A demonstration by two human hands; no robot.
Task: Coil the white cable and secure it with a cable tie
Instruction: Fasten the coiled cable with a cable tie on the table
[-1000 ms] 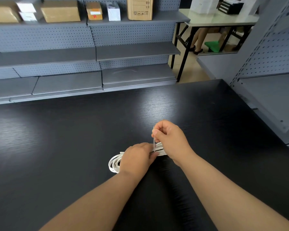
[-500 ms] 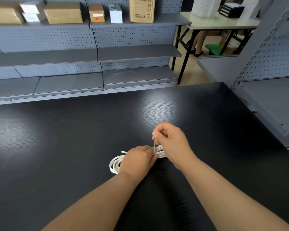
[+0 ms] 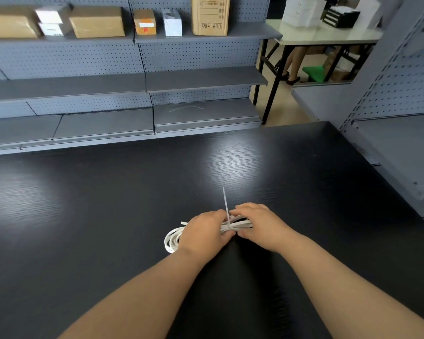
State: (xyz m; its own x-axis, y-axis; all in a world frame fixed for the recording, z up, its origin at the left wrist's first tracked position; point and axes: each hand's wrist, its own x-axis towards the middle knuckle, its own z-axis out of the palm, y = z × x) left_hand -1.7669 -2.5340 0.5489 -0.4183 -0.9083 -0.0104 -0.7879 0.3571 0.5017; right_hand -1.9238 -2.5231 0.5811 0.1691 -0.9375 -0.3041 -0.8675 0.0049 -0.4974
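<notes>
Cable place: the white cable (image 3: 173,241) lies coiled on the table (image 3: 108,204), in front of the person, mostly under both hands.
Cable axis: the flattened bundle runs left to right and rises slightly toward the right; its rounded loop end sticks out to the left of the left hand.
Cable tie: the cable tie (image 3: 225,204) wraps the bundle between the two hands; its thin free tail points away from the person, leaning a little left.
Left hand: the left hand (image 3: 203,232) grasps the bundle, its fingers curled over the strands just left of the tie.
Right hand: the right hand (image 3: 260,225) grips the bundle just right of the tie, fingers bent over the top and thumb at the near side.
Cable make: smooth white strands, flat-looking, several laid side by side.
Tie make: narrow, pale, stiff strip.
Table surface: black, with fine wood grain and soft glare patches.
Behind: grey perforated metal shelves (image 3: 206,79), with brown cardboard boxes (image 3: 97,22) on the top one.
</notes>
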